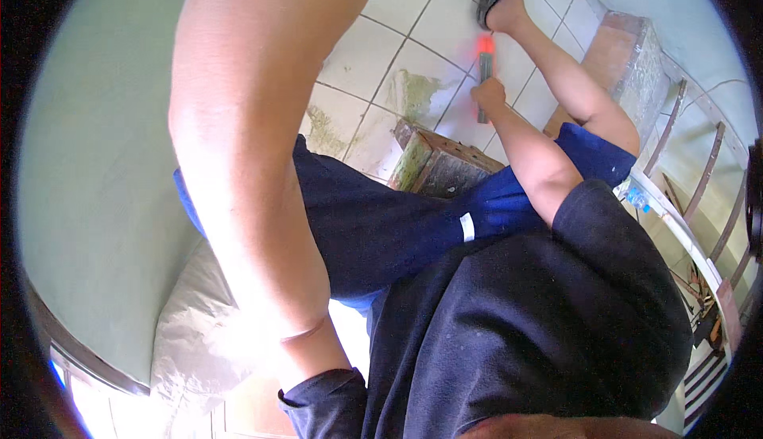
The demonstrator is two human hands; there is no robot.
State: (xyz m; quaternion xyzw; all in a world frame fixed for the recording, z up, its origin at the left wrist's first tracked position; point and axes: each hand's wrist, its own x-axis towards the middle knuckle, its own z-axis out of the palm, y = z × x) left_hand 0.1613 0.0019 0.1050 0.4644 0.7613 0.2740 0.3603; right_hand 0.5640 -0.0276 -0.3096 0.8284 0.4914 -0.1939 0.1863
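Left arm [246, 121], one red-tipped tool [486, 65]

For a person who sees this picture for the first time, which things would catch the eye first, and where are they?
Probably first the large, bright left arm, rising through the left half to the top edge, with the left hand out of view. Next, right of upper centre, the right hand grips a slim tool with a vivid red-orange end. Greenish stains mark the white floor tiles near the top.
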